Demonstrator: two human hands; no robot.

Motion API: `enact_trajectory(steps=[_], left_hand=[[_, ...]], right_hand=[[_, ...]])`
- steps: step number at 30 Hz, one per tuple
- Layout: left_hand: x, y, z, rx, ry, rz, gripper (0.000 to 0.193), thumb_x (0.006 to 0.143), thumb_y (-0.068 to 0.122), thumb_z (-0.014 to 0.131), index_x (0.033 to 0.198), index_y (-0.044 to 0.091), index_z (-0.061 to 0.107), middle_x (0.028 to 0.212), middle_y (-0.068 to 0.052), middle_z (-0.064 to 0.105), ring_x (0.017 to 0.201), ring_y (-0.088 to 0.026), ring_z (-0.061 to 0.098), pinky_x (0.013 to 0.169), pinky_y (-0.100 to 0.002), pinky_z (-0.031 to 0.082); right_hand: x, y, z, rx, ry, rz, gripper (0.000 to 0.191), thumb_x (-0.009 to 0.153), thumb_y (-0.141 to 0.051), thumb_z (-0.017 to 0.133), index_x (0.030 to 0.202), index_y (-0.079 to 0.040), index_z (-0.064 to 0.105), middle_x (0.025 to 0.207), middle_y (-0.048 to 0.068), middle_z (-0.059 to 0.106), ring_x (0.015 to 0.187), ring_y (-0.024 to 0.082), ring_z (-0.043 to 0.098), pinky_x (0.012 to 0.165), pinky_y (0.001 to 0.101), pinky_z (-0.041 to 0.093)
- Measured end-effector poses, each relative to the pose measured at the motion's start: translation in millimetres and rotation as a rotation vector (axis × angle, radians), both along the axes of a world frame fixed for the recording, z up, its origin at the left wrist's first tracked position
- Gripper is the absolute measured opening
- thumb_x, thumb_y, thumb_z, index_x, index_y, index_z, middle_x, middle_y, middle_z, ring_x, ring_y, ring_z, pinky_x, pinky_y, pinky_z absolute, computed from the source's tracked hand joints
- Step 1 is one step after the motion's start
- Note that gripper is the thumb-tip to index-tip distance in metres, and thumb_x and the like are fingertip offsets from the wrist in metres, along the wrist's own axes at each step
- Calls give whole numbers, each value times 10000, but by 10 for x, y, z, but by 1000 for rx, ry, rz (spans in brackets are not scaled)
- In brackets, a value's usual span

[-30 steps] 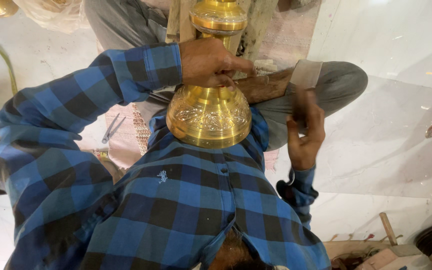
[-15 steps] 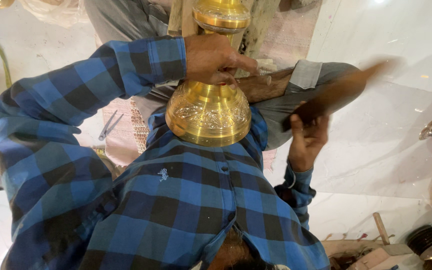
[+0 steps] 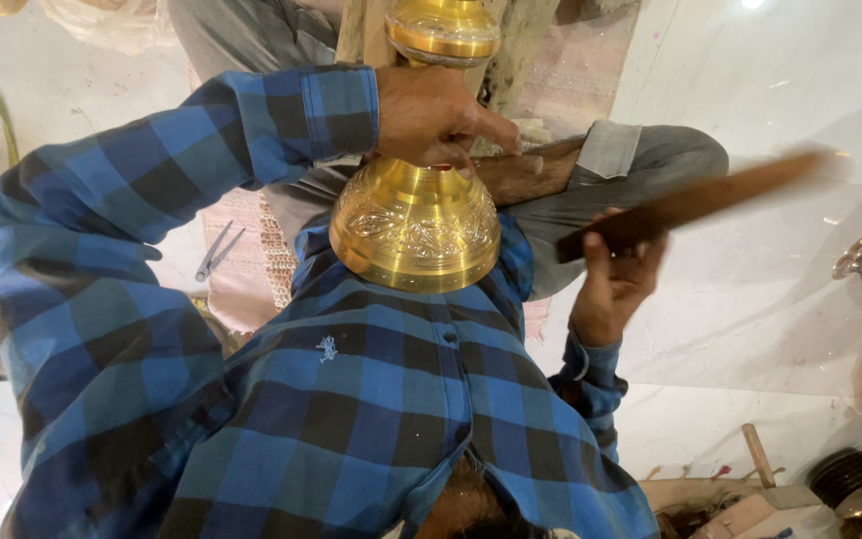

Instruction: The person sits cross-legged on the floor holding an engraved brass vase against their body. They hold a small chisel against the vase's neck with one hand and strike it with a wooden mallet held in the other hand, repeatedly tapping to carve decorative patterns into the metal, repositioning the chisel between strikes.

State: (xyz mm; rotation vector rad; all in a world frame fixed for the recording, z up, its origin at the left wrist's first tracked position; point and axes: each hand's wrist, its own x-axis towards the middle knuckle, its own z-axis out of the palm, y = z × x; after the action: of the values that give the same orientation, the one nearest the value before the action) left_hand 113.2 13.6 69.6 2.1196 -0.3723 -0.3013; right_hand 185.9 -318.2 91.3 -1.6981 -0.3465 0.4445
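Brass vessel (image 3: pixel 416 225): large, engraved, polished gold, its bulbous body braced against the person's chest in the blue checked shirt (image 3: pixel 351 419). Judged heavy, rigid, slick where smooth and prone to dents; best gripped at the narrow neck above the bulge. Left hand (image 3: pixel 431 120) is clamped around that neck. Right hand (image 3: pixel 611 284), right of the vessel, is closed on 1 dark wooden stick (image 3: pixel 690 205), motion-blurred. Small metal tongs (image 3: pixel 216 252) lie left of the vessel.

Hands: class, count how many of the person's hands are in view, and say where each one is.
2. The left hand grips the narrow neck of the brass vessel against the chest. The right hand is raised at the right, holding a dark wooden stick. No others show.
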Motion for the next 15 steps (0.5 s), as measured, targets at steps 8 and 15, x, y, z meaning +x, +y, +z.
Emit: enact_trajectory(steps=[8, 15], left_hand=[[4, -22, 24, -25, -13, 2, 561, 887, 183, 773, 1416, 185, 587, 642, -96, 670, 569, -216, 675, 549, -411, 537], [33, -5, 58, -17, 46, -23, 545, 915, 159, 738, 1436, 221, 587, 641, -112, 678, 594, -213, 688, 581, -413, 544]], right_hand=[[-78, -34, -71, -337, -429, 172, 561, 1003, 71, 627, 1529, -25, 457, 1290, 185, 597, 1206, 266, 614, 1026, 373, 554], [-156, -60, -239, -39, -159, 26, 548, 1042, 79, 651, 1520, 21, 389, 1359, 152, 597, 1237, 243, 591, 1100, 361, 500]])
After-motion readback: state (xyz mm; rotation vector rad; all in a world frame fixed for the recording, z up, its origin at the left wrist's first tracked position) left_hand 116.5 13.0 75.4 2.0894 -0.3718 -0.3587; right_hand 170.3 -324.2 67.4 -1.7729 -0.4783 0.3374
